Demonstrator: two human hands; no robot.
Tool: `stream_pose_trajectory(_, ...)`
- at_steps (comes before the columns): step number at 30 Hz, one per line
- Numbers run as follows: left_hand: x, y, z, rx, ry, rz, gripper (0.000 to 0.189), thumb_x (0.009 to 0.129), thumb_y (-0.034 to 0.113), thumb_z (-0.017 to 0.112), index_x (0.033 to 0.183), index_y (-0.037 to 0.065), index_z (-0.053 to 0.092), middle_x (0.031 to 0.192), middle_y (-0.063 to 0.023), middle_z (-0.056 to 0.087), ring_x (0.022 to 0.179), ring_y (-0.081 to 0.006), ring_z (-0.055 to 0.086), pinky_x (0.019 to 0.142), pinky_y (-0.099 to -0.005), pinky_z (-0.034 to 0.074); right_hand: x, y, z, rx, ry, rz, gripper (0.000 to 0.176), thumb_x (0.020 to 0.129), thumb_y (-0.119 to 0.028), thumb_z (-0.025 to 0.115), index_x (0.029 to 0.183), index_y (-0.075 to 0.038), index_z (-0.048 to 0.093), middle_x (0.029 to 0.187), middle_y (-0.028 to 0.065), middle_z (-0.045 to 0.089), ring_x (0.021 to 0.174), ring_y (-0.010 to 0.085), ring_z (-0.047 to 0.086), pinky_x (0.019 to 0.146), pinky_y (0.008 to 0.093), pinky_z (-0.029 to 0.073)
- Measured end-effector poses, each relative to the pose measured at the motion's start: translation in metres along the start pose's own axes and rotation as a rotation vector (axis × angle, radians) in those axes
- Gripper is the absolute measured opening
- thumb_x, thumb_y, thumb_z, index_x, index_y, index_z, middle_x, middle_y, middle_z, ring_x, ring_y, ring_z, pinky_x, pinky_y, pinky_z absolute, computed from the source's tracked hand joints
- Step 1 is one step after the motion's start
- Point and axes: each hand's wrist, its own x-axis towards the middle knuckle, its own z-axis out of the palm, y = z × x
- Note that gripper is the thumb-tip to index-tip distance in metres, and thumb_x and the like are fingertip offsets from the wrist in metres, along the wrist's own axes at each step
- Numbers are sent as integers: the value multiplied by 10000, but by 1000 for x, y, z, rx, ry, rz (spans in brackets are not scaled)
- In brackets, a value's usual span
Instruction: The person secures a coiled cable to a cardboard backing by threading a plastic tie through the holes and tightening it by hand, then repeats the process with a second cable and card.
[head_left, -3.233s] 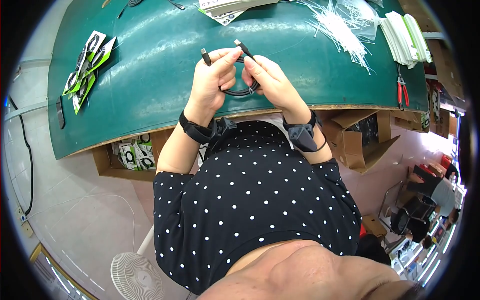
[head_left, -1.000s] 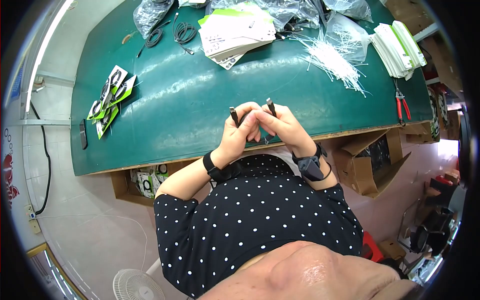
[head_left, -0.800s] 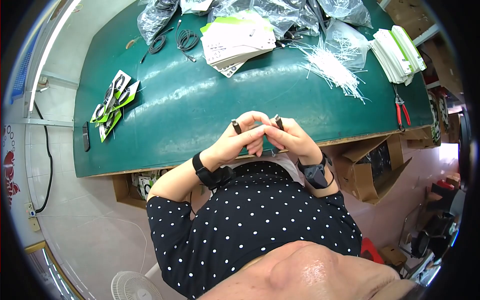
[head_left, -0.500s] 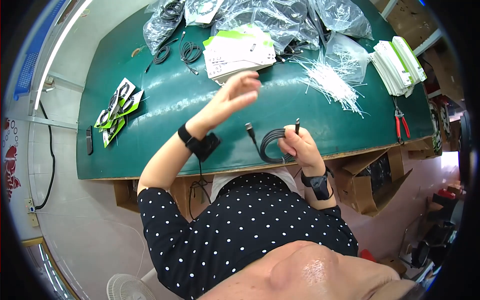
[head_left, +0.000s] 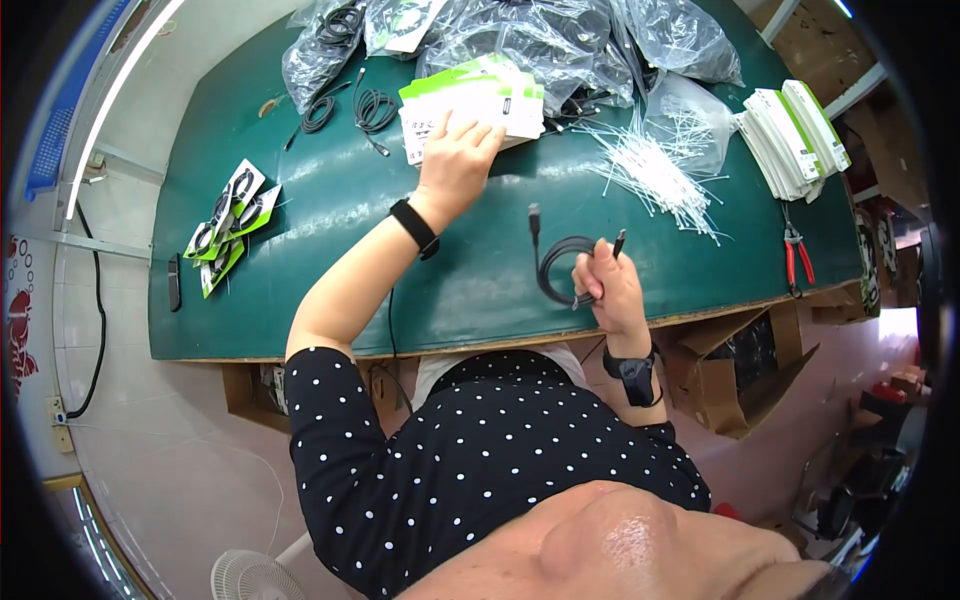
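A coiled black cable (head_left: 545, 272) is held in my right hand (head_left: 612, 288), its fingers closed around one side of the loops. One plug sticks up past my thumb, and the other end with its connector stands free to the left of the coil. My left hand (head_left: 460, 165) reaches over the pile of white and green cards (head_left: 505, 90), fingers stretched out on the top card. The hand covers the near left part of the pile. I cannot make out any card lifted between the fingers.
White cable ties (head_left: 665, 180) lie spread right of the cards. Beyond are clear plastic bags (head_left: 530, 40) of cables. Two loose coiled cables (head_left: 375, 110) lie left. Carded cables (head_left: 235, 225) are heaped at far left. Red-handled pliers (head_left: 797, 262) and stacked cards (head_left: 780, 145) sit at right.
My left hand has moved forward from above the table onto the card pile. My right hand, still gripping the cable coil, has shifted slightly right.
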Motion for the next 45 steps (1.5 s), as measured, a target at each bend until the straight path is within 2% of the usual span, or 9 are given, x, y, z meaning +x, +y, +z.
stream_pose_trajectory(3, -8, 3, -9, -29, 133, 62, 446, 776, 181, 637, 1198, 78, 534, 1225, -110, 543, 1148, -271, 497, 1018, -477, 312, 6, -4, 1, 55, 58, -3, 445, 964, -404, 455, 634, -127, 340, 544, -23, 340, 510, 76, 293, 497, 232, 256)
stream_pose_trajectory(6, -2, 10, -16, -190, 191, -104, 352, 782, 154, 610, 1127, 90, 589, 1155, -79, 586, 1105, -241, 526, 1008, -483, 322, 7, -5, 5, 86, 58, 15, 463, 963, -422, 448, 624, -130, 327, 546, -21, 335, 507, 77, 288, 490, 233, 248)
stream_pose_trajectory(11, 11, 2, 20, -6, 279, -193, 289, 783, 143, 595, 1067, 93, 624, 1098, -64, 609, 1065, -218, 545, 1000, -489, 330, 6, -1, 12, 37, 66, -14, 476, 969, -424, 429, 612, -130, 315, 550, -20, 337, 496, 76, 273, 468, 236, 222)
stream_pose_trajectory(18, -16, 12, -17, 87, 300, 138, 309, 777, 129, 573, 1074, 58, 613, 1021, -78, 623, 987, -220, 584, 929, -438, 415, 3, -8, -4, 4, 158, -76, 466, 975, -412, 421, 617, -129, 323, 552, -23, 339, 491, 70, 272, 455, 233, 211)
stream_pose_trajectory(24, -87, 62, -86, -124, 104, 74, 285, 753, 98, 570, 1028, 34, 614, 987, -84, 627, 900, -225, 615, 785, -341, 495, 4, -15, -13, 86, 281, -132, 469, 972, -417, 426, 615, -125, 344, 555, -23, 345, 481, 65, 272, 430, 223, 202)
stream_pose_trajectory(33, -171, 103, -69, -411, -27, 68, 326, 750, 90, 599, 1073, 46, 603, 1058, -114, 621, 999, -266, 602, 805, -344, 488, 1, 10, 31, -81, 223, 135, 436, 964, -405, 458, 654, -111, 375, 570, -27, 361, 456, 35, 264, 388, 201, 189)
stream_pose_trajectory(36, -175, 99, -85, -232, -117, -75, 345, 730, 52, 642, 1073, 83, 631, 1126, -94, 614, 1062, -268, 580, 864, -392, 461, -2, 16, 34, -106, 208, 176, 425, 959, -406, 472, 669, -107, 386, 575, -26, 368, 452, 30, 259, 384, 197, 192)
stream_pose_trajectory(40, -188, 93, -78, -195, -79, -243, 348, 727, 109, 664, 1073, 103, 628, 1125, -103, 607, 1080, -282, 566, 942, -467, 383, -6, 20, 39, -119, 182, 198, 419, 947, -409, 498, 675, -103, 405, 579, -24, 387, 442, 27, 271, 379, 190, 204)
stream_pose_trajectory(45, -203, 88, -72, -329, -24, -171, 331, 727, 108, 667, 1055, 96, 629, 1156, -108, 590, 1101, -279, 553, 948, -467, 378, -3, 19, 36, -140, 178, 181, 401, 935, -390, 531, 686, -85, 455, 598, -7, 449, 432, 30, 347, 381, 181, 247)
